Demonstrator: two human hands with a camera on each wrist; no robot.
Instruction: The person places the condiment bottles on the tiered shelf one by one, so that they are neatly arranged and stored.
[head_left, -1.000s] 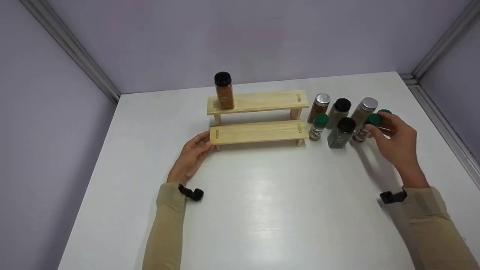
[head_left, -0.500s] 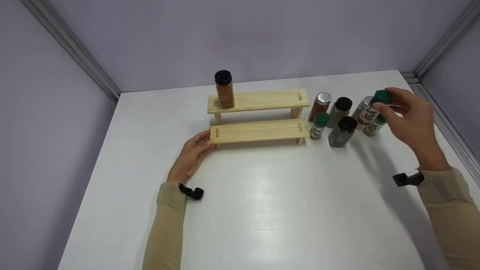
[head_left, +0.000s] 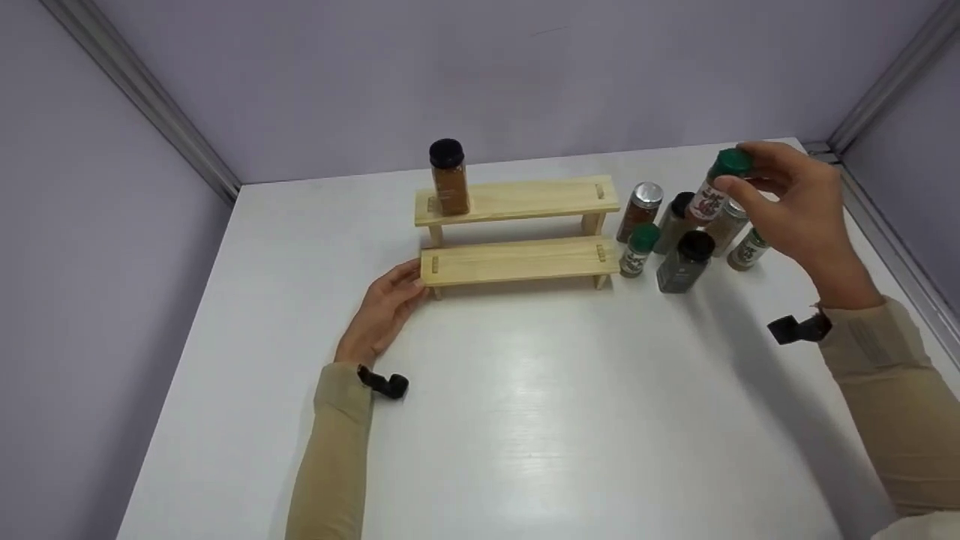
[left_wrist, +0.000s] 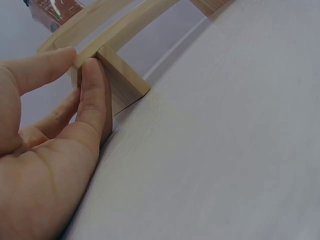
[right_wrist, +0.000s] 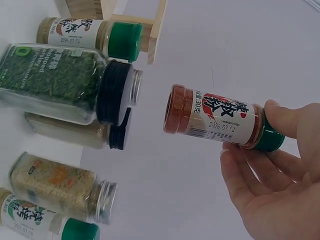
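My right hand (head_left: 804, 214) pinches a small spice jar (head_left: 707, 199) by its green cap. This jar hangs tilted above the other jars; in the right wrist view the red powder jar (right_wrist: 222, 117) has a white label. At the left end of the two-tier wooden rack (head_left: 517, 262), my left hand (head_left: 384, 311) grips the lower shelf. Seen from the left wrist, its thumb lies at the edge of the shelf board and fingers touch the shelf's leg (left_wrist: 125, 82). A black-capped jar (head_left: 450, 187) of orange-brown spice stands on the upper shelf's left end.
Right of the rack several spice jars stand close together: a silver-capped one (head_left: 641, 214), a small green-capped one (head_left: 635, 255), a black-capped one with dried herbs (head_left: 682, 266), and another green-capped one (head_left: 746, 251). The white table (head_left: 480, 420) meets walls behind and at the sides.
My right hand has lifted the green-capped red powder jar from among the others, up and then to the left. The left hand and rack have stayed put.
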